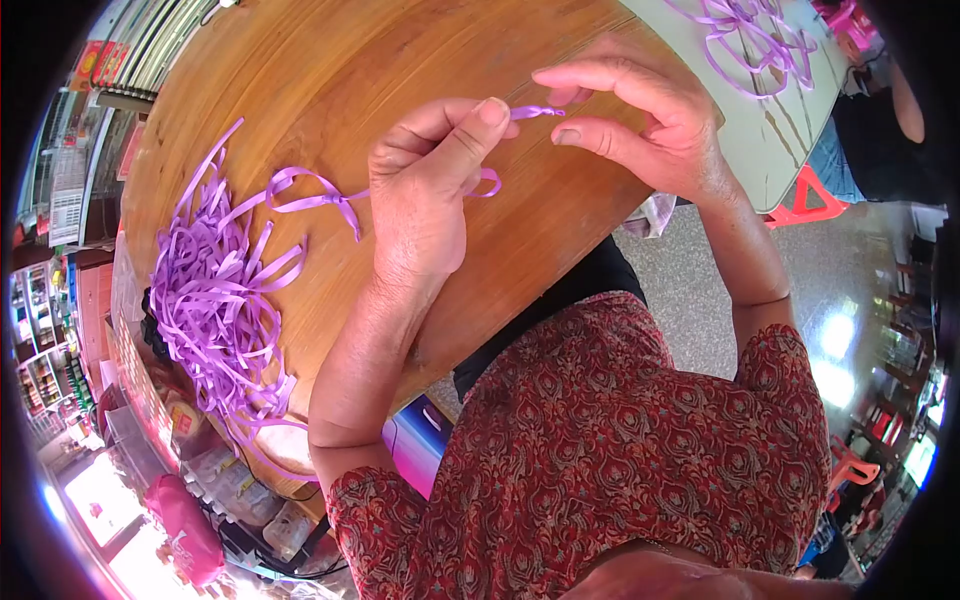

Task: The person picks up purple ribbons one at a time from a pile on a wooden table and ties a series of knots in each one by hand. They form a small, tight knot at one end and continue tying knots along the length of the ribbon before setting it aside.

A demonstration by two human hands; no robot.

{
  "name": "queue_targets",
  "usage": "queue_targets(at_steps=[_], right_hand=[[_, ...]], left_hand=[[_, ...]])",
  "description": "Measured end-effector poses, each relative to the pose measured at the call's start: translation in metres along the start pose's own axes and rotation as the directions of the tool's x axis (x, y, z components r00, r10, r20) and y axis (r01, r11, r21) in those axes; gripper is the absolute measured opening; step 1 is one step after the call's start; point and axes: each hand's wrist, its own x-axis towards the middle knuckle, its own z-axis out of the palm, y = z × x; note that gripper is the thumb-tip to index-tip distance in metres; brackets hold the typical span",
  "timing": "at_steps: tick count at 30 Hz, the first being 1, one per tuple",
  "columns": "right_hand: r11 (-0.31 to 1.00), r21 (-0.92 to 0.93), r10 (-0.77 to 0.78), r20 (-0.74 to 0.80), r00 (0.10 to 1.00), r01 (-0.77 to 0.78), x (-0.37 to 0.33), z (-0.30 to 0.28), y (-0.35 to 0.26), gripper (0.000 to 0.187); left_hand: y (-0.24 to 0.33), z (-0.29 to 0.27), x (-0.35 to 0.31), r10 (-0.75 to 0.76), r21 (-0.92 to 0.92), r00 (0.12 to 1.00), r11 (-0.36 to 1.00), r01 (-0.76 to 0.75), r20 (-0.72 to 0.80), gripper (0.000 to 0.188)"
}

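Left hand (425, 190) pinches purple ribbon strip (535, 112); right hand (650, 125) fingers open beside its tip. Ribbon pile (215, 300) left on wooden table (330, 70); red-yellow sign (92, 62) far left.

A thin purple ribbon strip (535, 112) is pinched between thumb and forefinger of the left hand (425, 190), its short twisted end sticking out level toward the fingertips of the right hand (640, 120), just short of them. The rest of the strip curls under the left palm and trails out to that hand's left as a flat loop with a knot-like crossing, lying on the wood.
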Motion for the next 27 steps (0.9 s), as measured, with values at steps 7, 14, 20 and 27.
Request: queue_targets(at_steps=[7,14,20,27], right_hand=[[0.989,-0.121,-0.083,0.002,0.997,0.082,0.004,0.003,0.002,0.02],[0.807,-0.589,-0.01,-0.071,0.997,-0.034,0.013,-0.015,0.047,0.022],[0.915,-0.391,-0.035,0.167,0.985,0.098,0.034,0.041,0.019,0.028],[0.907,-0.247,-0.236,0.372,0.898,0.341,0.069,0.146,-0.009,0.024]], left_hand=[[-0.003,0.0,0.007,0.311,0.299,0.939,0.891,-0.342,0.15,0.012],[0.038,-0.06,0.009,0.715,0.675,0.695,0.476,-0.563,0.076,0.015],[0.025,-0.126,-0.035,0.584,0.823,0.793,0.528,-0.208,-0.174,0.007],[0.021,-0.136,-0.041,0.648,0.774,0.732,0.568,-0.282,-0.209,0.009]])
